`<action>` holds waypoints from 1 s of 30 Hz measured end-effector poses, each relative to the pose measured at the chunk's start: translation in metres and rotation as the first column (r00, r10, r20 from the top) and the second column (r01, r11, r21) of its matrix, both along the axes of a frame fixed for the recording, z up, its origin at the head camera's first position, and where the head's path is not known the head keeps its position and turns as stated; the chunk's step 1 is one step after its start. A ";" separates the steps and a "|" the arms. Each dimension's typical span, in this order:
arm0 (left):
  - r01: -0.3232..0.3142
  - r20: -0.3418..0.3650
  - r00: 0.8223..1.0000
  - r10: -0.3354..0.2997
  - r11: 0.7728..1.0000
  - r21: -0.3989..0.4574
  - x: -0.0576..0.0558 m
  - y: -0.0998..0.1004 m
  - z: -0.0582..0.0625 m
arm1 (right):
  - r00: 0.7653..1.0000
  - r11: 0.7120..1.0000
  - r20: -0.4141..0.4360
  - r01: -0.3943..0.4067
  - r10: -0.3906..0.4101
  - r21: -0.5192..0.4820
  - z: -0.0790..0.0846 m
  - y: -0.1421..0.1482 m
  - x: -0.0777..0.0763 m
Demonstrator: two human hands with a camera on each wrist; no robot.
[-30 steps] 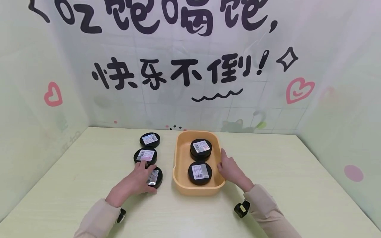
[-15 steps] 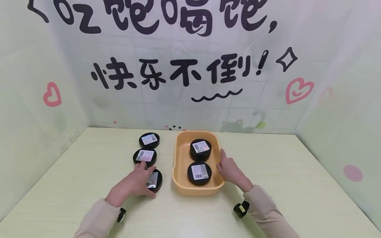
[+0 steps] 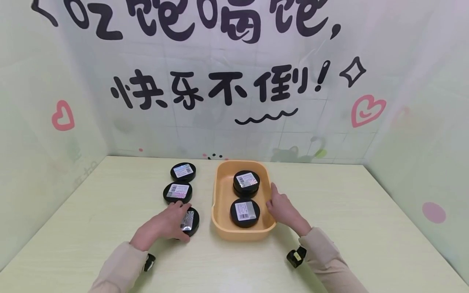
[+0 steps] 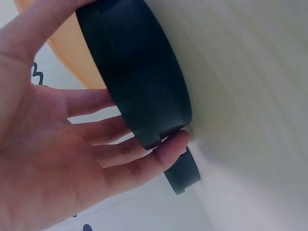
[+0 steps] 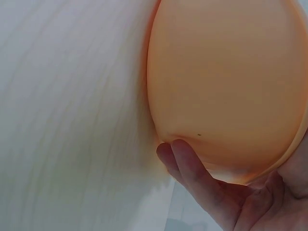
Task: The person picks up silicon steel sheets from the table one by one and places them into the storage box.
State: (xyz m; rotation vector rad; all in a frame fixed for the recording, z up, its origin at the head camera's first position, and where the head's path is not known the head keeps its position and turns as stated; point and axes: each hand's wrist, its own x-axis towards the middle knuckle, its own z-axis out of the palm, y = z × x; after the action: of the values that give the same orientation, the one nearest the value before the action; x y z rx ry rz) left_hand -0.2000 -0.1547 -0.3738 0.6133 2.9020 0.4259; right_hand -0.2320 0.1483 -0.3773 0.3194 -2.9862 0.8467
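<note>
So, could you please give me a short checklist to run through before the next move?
1. Left hand gripping the near black disc: ok, fingers and thumb at its edge.
2. Near black disc off the table: cannot tell.
3. Orange tray upright: ok.
4. Right hand holding the tray: ok, at its right side.
5. Front disc in the tray uncovered: ok, nothing on top.

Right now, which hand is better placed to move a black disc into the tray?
The left hand, probably: it grips a black disc beside the tray. The right hand holds the tray's opposite side.
</note>
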 end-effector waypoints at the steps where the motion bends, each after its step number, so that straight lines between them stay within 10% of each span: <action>1: 0.000 0.000 1.000 0.000 1.000 -0.001 0.000 0.000 0.000 | 1.000 1.000 0.000 0.000 0.000 -0.002 0.000 0.000 0.000; 19: -0.032 0.016 0.999 0.031 0.998 0.051 0.002 -0.002 0.011 | 1.000 1.000 0.013 -0.001 0.001 -0.001 0.000 -0.001 0.001; 30: 0.015 -0.134 0.991 0.002 0.992 0.125 0.002 0.001 0.034 | 1.000 1.000 -0.013 0.000 0.001 0.021 0.001 -0.001 0.001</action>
State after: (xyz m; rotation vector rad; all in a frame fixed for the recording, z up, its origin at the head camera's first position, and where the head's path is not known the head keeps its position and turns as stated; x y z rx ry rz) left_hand -0.1978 -0.1538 -0.3399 0.6948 3.0165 0.5928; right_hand -0.2315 0.1478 -0.3759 0.3250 -2.9849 0.8114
